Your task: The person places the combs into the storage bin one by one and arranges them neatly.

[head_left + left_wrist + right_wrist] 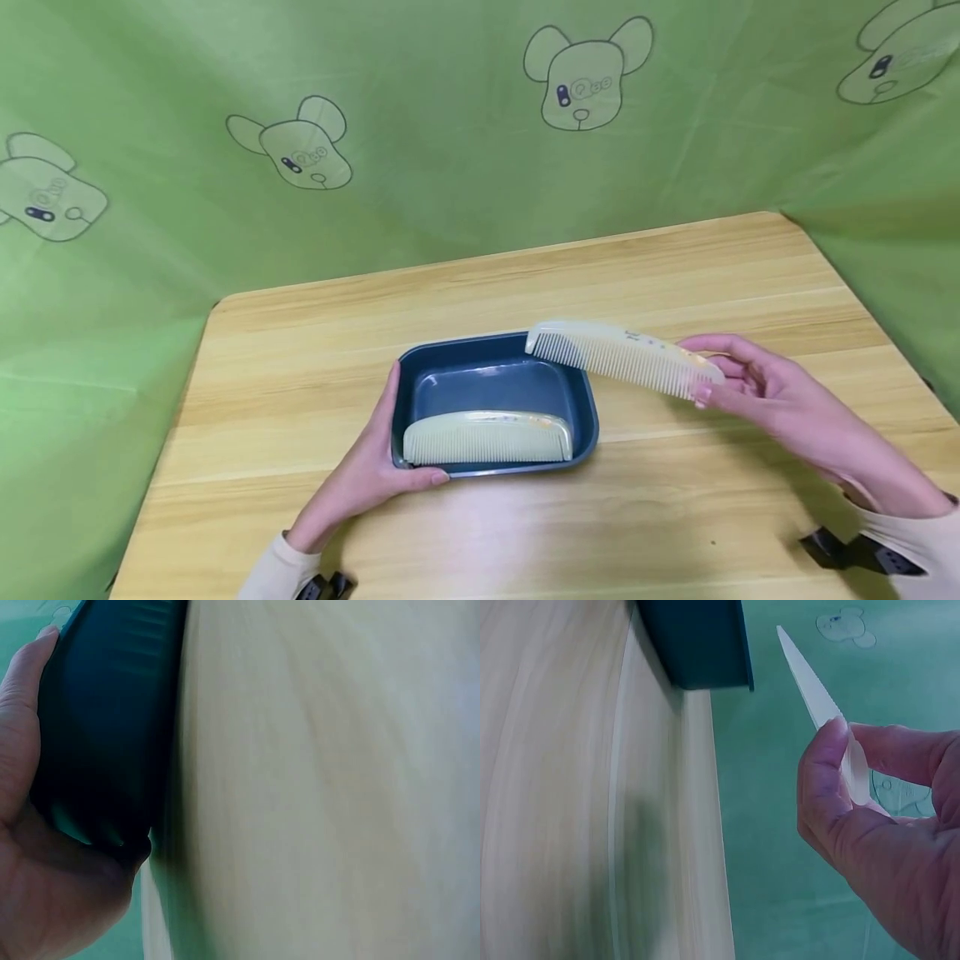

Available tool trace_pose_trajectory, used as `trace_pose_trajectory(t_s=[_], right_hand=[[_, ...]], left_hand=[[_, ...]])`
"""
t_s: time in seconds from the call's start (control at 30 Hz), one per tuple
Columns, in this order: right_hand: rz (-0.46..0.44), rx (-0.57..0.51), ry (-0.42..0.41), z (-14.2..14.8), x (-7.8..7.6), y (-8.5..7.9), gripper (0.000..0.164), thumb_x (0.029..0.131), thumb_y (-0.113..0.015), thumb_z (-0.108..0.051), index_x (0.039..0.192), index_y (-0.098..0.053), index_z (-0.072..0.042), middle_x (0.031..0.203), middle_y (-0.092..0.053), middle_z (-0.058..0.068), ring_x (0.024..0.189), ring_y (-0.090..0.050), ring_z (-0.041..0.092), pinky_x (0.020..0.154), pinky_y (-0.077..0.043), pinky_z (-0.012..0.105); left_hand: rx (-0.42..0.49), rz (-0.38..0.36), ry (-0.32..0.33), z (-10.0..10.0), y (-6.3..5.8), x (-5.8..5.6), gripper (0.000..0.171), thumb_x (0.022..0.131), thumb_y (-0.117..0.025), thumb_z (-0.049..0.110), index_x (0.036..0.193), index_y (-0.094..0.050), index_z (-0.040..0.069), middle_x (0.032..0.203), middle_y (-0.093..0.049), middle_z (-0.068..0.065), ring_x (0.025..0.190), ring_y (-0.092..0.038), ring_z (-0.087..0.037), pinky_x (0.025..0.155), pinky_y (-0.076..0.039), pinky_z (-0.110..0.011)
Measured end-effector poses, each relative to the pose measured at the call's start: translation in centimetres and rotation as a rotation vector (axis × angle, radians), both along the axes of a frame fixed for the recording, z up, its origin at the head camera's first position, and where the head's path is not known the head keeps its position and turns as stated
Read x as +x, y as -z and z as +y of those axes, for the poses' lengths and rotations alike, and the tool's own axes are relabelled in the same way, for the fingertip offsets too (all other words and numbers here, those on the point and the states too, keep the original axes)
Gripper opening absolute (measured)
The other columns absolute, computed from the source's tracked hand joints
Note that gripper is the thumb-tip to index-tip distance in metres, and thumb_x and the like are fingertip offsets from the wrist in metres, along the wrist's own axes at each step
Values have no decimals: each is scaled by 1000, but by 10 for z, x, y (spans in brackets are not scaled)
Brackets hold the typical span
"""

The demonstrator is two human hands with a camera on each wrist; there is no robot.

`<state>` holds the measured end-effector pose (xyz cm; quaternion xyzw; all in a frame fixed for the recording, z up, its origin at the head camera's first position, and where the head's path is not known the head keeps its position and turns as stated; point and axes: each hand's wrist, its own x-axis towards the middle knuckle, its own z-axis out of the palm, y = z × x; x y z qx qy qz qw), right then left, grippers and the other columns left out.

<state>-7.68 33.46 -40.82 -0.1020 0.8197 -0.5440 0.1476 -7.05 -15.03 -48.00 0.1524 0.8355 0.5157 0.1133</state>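
A dark blue rectangular tray [495, 342] with rounded corners stands on the wooden table. Inside it, along the near wall, lies a pale comb [487, 437] with its teeth toward me. My left hand [371, 462] grips the tray's near left corner, thumb along the front wall and fingers along the left side; the left wrist view shows this hand [52, 885] against the tray wall [112, 712]. My right hand [772, 392] pinches the right end of a second pale comb [607, 350] between thumb and fingers. That comb's far end hangs over the tray's back right corner.
The light wooden table [675, 517] reaches out around the tray on all sides. Behind and beside it hangs a green cloth [435, 167] printed with bear heads. Dark straps [862, 554] sit at both sleeves.
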Motion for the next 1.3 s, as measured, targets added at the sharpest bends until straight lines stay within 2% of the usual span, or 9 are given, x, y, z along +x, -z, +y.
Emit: trace_pose_trajectory(t_s=[0.27,0.47,0.7,1.03,1.13,1.3], right_hand=[[-20,-91,-49,-23,-4,1,50,102,-62,-5,149,-47,-7,128,-70,5,106,-69,18,85,-60,29],[-24,-95,-69,-39,-4,3,47,101,-64,-6,145,-50,-7,124,-71,7,101,-70,19,83,-61,29],[-45,-93,-98,-56,-3,2,44,100,-67,-11,142,-52,-7,122,-70,13,101,-70,28,81,-61,33],[-104,-184,-158,-78,-6,4,46,99,-68,-10,142,-52,-4,128,-67,19,110,-70,26,90,-60,39],[-123,-220,-171,-86,-7,5,46,100,-67,-9,143,-50,-2,130,-65,21,115,-68,29,92,-59,37],[-135,-211,-187,-101,-7,2,47,99,-68,-12,143,-52,-4,128,-66,20,114,-68,29,90,-59,31]], left_hand=[[9,4,2,-2,3,0,146,68,-98,30,162,13,40,172,6,7,158,-2,-24,122,-12,-65],[12,-2,1,-1,3,1,145,68,-98,31,163,12,41,172,5,9,158,-3,-23,122,-12,-64],[-3,-1,-5,-1,2,3,145,69,-97,35,162,13,41,172,6,9,158,-2,-23,121,-12,-65],[-7,3,-1,-2,1,1,144,69,-97,34,162,12,42,173,7,6,158,-1,-23,122,-12,-66],[-4,10,1,-2,1,0,144,69,-97,34,162,12,41,173,7,5,158,-1,-23,122,-12,-66],[-12,9,-5,-3,3,1,145,68,-98,36,162,12,41,173,7,4,158,-1,-22,122,-12,-65]])
